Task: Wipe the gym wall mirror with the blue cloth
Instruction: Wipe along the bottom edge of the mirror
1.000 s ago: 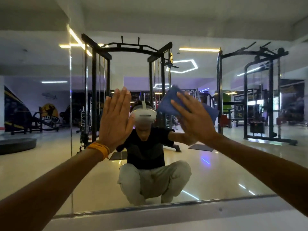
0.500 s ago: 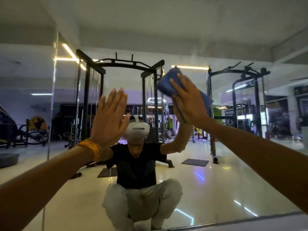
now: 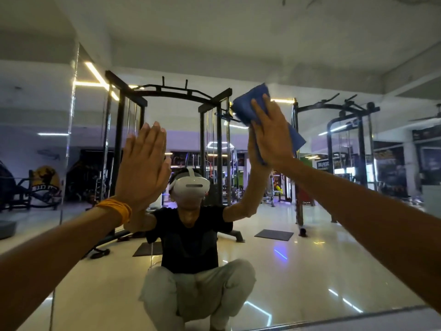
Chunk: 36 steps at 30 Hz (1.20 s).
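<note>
Squatted facing the mirror (image 3: 310,259). My left hand (image 3: 143,168) lay flat on the glass, fingers straight and close together, holding nothing; orange wristband (image 3: 117,210) at that wrist. My right hand (image 3: 269,137) was higher and well apart from the left, its straight, spread fingers pressing the blue cloth (image 3: 248,106) against the glass. The cloth sat above and right of my reflection's head, one end showing above my fingertips, the other hanging past the hand's right side.
</note>
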Tool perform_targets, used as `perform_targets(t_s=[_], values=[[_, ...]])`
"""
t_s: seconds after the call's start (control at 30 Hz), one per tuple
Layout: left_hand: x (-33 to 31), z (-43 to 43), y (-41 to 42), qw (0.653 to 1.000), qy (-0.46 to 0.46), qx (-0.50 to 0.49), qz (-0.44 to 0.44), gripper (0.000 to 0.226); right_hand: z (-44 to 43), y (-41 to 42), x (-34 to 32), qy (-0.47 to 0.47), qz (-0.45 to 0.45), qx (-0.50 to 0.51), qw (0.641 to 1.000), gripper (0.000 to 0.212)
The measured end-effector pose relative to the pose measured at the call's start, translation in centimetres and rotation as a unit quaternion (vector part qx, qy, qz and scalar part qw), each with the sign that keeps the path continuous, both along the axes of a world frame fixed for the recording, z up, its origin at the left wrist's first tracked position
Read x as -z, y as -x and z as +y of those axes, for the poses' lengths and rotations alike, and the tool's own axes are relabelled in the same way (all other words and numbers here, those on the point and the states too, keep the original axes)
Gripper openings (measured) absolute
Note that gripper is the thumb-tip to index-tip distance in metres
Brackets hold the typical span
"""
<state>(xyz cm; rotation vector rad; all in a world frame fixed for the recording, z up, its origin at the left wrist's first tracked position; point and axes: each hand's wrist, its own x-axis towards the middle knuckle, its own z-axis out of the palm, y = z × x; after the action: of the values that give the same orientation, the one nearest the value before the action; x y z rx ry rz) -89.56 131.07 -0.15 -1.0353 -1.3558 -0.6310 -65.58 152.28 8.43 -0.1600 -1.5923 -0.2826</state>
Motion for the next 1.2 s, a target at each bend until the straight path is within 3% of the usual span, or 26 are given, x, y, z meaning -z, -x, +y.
perform_targets(t_s=[0.03,0.1,0.17,0.27,0.33,0.4,0.5,0.57,0.63,0.73,0.8,0.87,0.9,0.93,0.97,1.0,1.03,1.13,1.2], values=[[0.0,0.1,-0.1,1.0,-0.002,0.002,-0.001,0.07,-0.3,0.6,0.0,0.04,0.029,-0.023,0.999,0.057],[-0.1,0.1,-0.3,1.0,-0.004,0.008,-0.003,0.07,-2.0,2.4,2.4,0.027,0.018,0.006,0.999,0.054],[0.0,0.0,-0.3,1.0,-0.002,0.011,-0.004,0.071,-3.7,3.5,7.1,-0.093,-0.084,0.051,0.991,0.057],[0.1,-0.3,-0.2,1.0,0.007,0.013,-0.002,0.071,-3.2,2.2,11.5,-0.237,-0.201,0.088,0.946,0.068],[0.0,-0.5,-0.1,1.0,0.014,0.015,-0.001,0.071,-1.9,0.8,9.6,-0.232,-0.199,0.095,0.947,0.067],[-0.3,-0.9,0.2,1.0,0.023,0.018,0.009,0.07,-0.7,0.4,4.8,-0.182,-0.14,0.111,0.967,0.056],[-1.5,-1.2,1.3,0.999,0.017,0.029,-0.003,0.071,-1.2,1.0,-2.0,-0.014,-0.024,0.083,0.996,0.058],[-3.1,-1.5,2.3,0.997,-0.032,0.046,-0.052,0.072,-3.5,2.7,-2.7,0.031,0.018,0.075,0.997,0.056],[-4.8,-2.3,3.2,0.993,-0.069,0.056,-0.082,0.071,-5.7,5.0,0.0,-0.049,-0.041,0.095,0.993,0.059],[-5.0,-3.9,4.3,0.997,-0.026,0.043,-0.064,0.072,-6.8,5.3,2.5,-0.168,-0.182,0.101,0.964,0.058],[-4.2,-4.6,4.5,0.998,-0.008,0.048,-0.041,0.072,-6.3,5.0,-1.3,-0.176,-0.207,0.091,0.958,0.055],[-3.6,-4.9,5.0,0.998,-0.005,0.048,-0.033,0.071,-6.1,4.4,-6.8,-0.186,-0.25,0.008,0.95,0.054],[-3.5,-5.0,5.2,0.999,-0.004,0.045,-0.029,0.071,-5.8,4.3,-9.1,-0.141,-0.234,-0.031,0.961,0.055],[-3.4,-5.0,5.3,0.999,-0.004,0.042,-0.028,0.071,-6.0,4.5,-10.1,-0.03,-0.155,-0.027,0.987,0.056],[-3.4,-5.0,5.3,0.999,-0.004,0.04,-0.03,0.071,-6.6,5.2,-9.8,0.092,-0.018,0.044,0.995,0.057],[-3.5,-4.9,5.4,0.999,-0.004,0.037,-0.031,0.071,-7.7,6.4,-8.7,0.131,0.073,0.098,0.984,0.056],[-3.6,-4.9,5.5,0.999,-0.002,0.033,-0.032,0.071,-9.5,7.8,-7.0,0.098,0.08,0.101,0.987,0.056],[-3.6,-5.0,5.9,0.999,0.005,0.032,-0.037,0.072,-12.8,10.9,-0.1,-0.117,-0.132,0.102,0.979,0.059],[-3.6,-5.8,6.2,0.999,0.013,0.029,-0.035,0.076,-12.5,9.0,-1.6,-0.161,-0.164,0.098,0.968,0.057]])
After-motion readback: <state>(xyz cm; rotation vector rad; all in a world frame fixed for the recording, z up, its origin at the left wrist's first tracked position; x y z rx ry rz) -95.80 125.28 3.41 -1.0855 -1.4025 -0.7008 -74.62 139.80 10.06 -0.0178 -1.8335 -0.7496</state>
